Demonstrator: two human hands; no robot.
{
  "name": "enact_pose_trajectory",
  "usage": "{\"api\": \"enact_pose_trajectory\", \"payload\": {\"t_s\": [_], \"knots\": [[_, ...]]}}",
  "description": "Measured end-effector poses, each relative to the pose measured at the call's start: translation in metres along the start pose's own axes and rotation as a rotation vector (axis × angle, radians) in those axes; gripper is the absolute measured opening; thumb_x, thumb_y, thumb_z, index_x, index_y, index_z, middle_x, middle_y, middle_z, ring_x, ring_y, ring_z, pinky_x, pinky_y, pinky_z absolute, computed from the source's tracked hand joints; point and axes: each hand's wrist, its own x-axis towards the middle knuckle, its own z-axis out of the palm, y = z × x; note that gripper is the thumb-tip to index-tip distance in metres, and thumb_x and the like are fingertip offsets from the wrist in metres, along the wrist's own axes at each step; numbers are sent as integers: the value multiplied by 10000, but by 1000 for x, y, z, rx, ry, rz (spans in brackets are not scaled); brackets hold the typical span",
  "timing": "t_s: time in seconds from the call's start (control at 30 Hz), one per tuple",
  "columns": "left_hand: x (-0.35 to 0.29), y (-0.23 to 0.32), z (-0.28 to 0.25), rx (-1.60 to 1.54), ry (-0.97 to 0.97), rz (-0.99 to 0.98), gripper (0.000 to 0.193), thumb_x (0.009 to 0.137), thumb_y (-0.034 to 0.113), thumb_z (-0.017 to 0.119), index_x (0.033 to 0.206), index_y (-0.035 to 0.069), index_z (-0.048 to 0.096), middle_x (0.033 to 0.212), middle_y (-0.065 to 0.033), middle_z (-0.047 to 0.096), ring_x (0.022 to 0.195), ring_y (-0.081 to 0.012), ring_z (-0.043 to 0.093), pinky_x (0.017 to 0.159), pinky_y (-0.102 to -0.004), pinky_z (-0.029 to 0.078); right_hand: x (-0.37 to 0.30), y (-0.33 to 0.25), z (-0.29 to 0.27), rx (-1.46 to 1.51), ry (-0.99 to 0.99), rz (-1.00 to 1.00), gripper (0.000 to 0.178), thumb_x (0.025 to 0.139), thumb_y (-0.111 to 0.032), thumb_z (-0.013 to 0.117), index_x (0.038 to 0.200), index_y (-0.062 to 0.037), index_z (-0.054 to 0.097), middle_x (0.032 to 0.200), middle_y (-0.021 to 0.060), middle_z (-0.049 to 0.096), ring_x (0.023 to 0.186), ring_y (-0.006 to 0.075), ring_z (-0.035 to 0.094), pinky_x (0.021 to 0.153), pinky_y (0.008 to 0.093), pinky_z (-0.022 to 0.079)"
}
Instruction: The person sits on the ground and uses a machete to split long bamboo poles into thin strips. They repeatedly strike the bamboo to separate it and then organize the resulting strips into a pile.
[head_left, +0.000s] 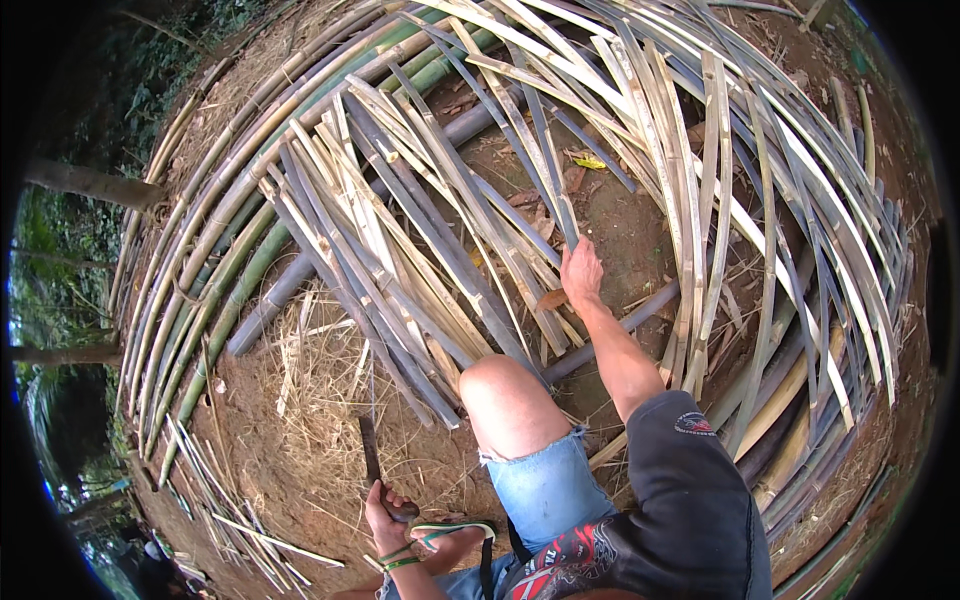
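Note:
Low at the left, my left hand is closed around the handle of a large knife; its dark, straight blade points away from me. My right hand reaches forward and grips the near end of a split bamboo strip, which runs away toward the far pile. Left of that hand lies a broad stack of split bamboo strips, pale inside and grey outside. Another bundle of bamboo strips lies to its right.
Long green and brown bamboo poles lie along the left. A grey bamboo pole runs crosswise under the stack. Dry shavings cover the soil near the knife. My sandalled foot is beside my left hand. Trees stand at the far left.

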Motion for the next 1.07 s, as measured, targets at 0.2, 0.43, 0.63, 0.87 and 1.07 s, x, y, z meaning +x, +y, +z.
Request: {"api": "enact_pose_trajectory", "payload": {"t_s": [0.2, 0.43, 0.63, 0.87, 1.07], "knots": [[3, -2, 2, -1, -12, 4, 242, 964, 285, 558, 855, 70, 537, 564, 12, 430, 478, -158, 437, 568, -359, 470, -56, 4, -7, 83, 122, -86, 467, 900, -249, 649, 1228, 61, 527, 1096, 281, 619, 921, 467, 627, 831, 515, 497], [6, -2, -10, -6, -24, -1, 248, 971, 287, 559, 863, 65, 542, 581, -2, 441, 498, -169, 450, 565, -355, 466, -86, 28, -39, 317, -156, 137, 456, 873, -260, 695, 1244, -32, 560, 1077, 257, 661, 1009, 422, 631, 844, 474, 495], [1, -7, -1, 7, -31, 37, 239, 965, 287, 576, 849, 85, 524, 609, 5, 450, 520, -156, 454, 570, -356, 450, -71, 72, -58, 421, -134, -4, 382, 850, -234, 727, 1127, -40, 550, 945, 128, 671, 844, 292, 640, 788, 387, 499], [4, -4, -2, 3, -52, 72, 268, 963, 306, 597, 838, 80, 522, 620, 1, 461, 542, -153, 464, 561, -334, 441, -78, 23, -125, 854, -424, 250, 301, 966, -178, 612, 1217, -42, 518, 921, 84, 688, 611, 117, 606, 549, 264, 513], [19, -7, -15, -38, -93, 96, 269, 929, 297, 658, 864, 62, 545, 652, -31, 506, 565, -168, 505, 553, -364, 472, -80, -10, -171, 978, -520, 217, 402, 990, -268, 589, 1333, -81, 494, 908, 98, 699, 582, 119, 614, 497, 265, 509]]}}
